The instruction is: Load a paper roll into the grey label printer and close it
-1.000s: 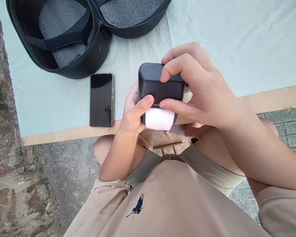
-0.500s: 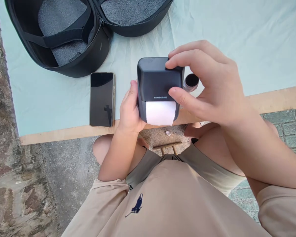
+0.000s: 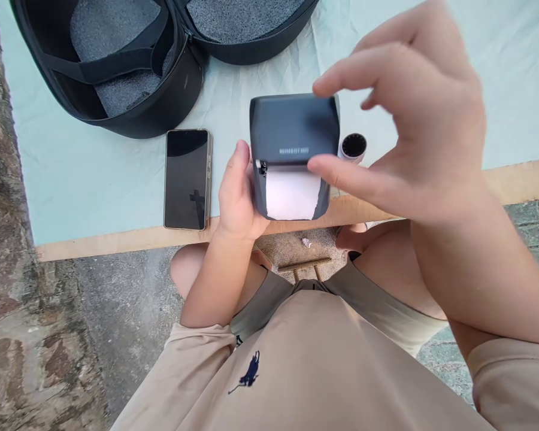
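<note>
Presently, the step in hand is looking like work on the lid (image 3: 287,120) of a black printer (image 3: 259,200); opening or shutting, I cannot tell which. The right hand (image 3: 435,126) is hanging nearest to view with thumb and fingers spread, thumb tip overlapping the lid's front lip, forefinger overlapping its back edge; actual contact is not showing clearly. The left hand (image 3: 240,197) is gripping the printer by its left side, holding it over the near edge of the table (image 3: 117,241). Some mechanism (image 3: 263,168) is showing below the lip, so the lid is apparently standing ajar. Judgement: the next move is calling for a firm left grip and a light, level thumb, without creasing the paper strip (image 3: 293,193).

Materials: the strip is curving down the front, matt white, its right edge looking uneven. The printer's shell is presenting smooth satin plastic with rounded corners; its lettering is blurring. A glossy slab phone (image 3: 186,179) is lying flat to the left; a small white cylinder (image 3: 353,149) is showing a dark round end to the right. Pale, creased cloth (image 3: 233,105) is covering the table, leaving a bare wooden strip. Farthest, a black zipped case (image 3: 179,105) is gaping, its rounded halves showing speckled grey foam (image 3: 108,24), with a strap (image 3: 112,66) spanning the left one.
</note>
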Tool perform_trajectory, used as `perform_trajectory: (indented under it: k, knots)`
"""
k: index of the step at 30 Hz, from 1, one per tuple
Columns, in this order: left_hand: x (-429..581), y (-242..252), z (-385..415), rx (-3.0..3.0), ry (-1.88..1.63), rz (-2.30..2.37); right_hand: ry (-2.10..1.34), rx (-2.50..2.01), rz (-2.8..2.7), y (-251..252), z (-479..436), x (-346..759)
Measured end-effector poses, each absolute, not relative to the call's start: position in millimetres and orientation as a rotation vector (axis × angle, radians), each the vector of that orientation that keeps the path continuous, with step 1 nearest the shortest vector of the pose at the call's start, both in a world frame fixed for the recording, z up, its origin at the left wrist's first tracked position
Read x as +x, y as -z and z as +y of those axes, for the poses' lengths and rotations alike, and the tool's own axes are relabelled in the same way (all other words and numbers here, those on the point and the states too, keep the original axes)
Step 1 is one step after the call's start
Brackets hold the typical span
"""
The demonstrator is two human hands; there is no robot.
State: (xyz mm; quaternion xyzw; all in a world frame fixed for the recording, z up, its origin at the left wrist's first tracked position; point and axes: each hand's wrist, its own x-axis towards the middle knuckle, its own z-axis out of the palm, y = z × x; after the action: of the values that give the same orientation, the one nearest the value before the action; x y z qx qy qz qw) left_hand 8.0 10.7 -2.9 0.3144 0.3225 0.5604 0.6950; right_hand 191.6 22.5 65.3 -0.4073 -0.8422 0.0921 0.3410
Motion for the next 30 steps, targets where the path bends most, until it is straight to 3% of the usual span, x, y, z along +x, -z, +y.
perform_trajectory:
  k: [4, 9, 19, 30]
  knots:
    - [5.4, 10.0, 7.5, 0.703, -1.153, 0.781, -0.173, -1.234, -1.927, -72.6, 20.5, 181.2]
    - [7.7, 4.2, 6.3, 0.697, -1.134, 0.822, -0.381, -1.321, -1.814, -85.1, 17.7, 171.8]
    - [7.7, 1.8, 4.7, 0.710, -1.059, 0.803, -0.189, -1.802, -2.506, -78.8, 30.1, 164.2]
    - [8.9, 3.0, 1.4, 0.722, -1.095, 0.892, -0.267, -1.844, -2.506, -89.2, 30.2, 162.4]
